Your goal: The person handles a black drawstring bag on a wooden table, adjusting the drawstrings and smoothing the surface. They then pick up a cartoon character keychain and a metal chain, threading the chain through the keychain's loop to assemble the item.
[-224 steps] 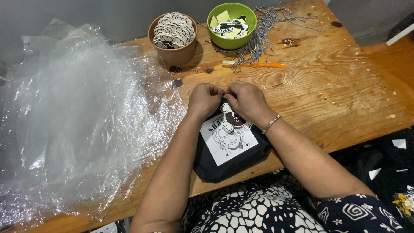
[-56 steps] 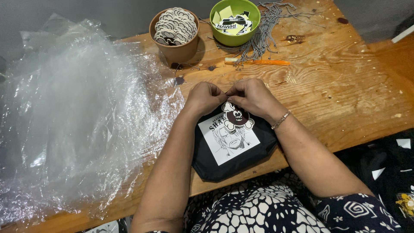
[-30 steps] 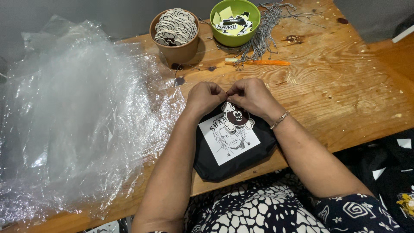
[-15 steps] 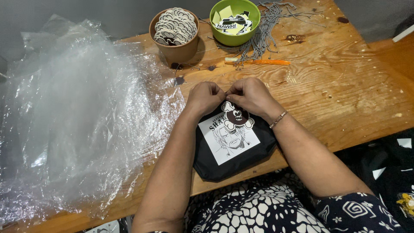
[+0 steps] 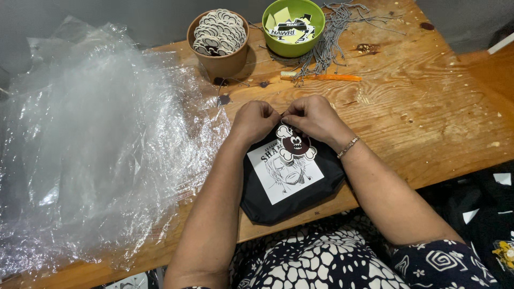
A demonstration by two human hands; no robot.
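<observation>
At nine o'clock on the wooden table (image 5: 439, 123): heap of clear plastic sheeting (image 5: 96, 155). At eleven, brown pot (image 5: 218, 59) of round tags. Centre: your left hand (image 5: 256, 120) and right hand (image 5: 313, 115) meet fingertip to fingertip at the top edge of the black folded garment (image 5: 289, 184), both pinched closed; what they grip is too small to tell. A skull-shaped tag (image 5: 294, 144) lies just below them on the garment. At one o'clock, green bowl (image 5: 293, 29), cords (image 5: 334, 40), orange tool (image 5: 326, 77).
</observation>
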